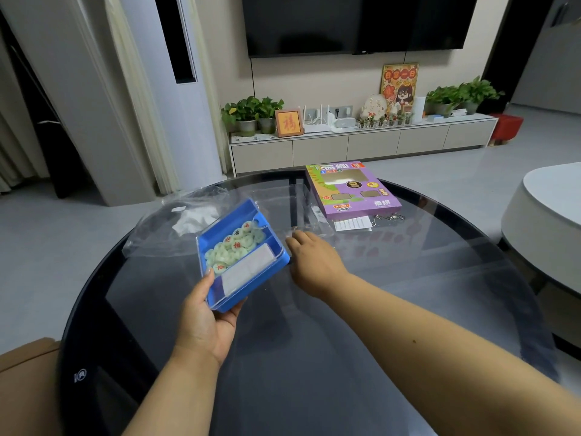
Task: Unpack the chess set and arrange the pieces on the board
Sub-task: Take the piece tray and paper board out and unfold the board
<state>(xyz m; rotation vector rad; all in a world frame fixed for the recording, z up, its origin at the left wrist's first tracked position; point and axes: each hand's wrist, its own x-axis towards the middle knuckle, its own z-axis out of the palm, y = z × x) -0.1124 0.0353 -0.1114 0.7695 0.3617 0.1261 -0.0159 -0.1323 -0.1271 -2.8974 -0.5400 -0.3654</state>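
- Living room setting: round dark glass table (314, 357) in the foreground, with a wall-mounted television (358, 23) and a low media cabinet (361, 146) at 12 o'clock.
- Blue tray (242, 256): held tilted above the table, left of centre. One compartment holds pale green round chess pieces (232, 245) with red and dark characters; the compartment beside it holds a flat white folded item (248, 270), contents not legible.
- Left hand (204, 322): grip closed on the tray's near corner, thumb on the rim, fingers under the base.
- Right hand (314, 259): at 3 o'clock of the tray, just beside it, palm down over the glass. Grip holds nothing; fingers loosely bent.
- Clear plastic wrapping (176, 221): lying on the table at 10 o'clock of the tray, partly behind it.
- Purple box (349, 190): flat on the table at 1 o'clock, well apart from the tray, with a white paper slip (352, 223) at its near edge.
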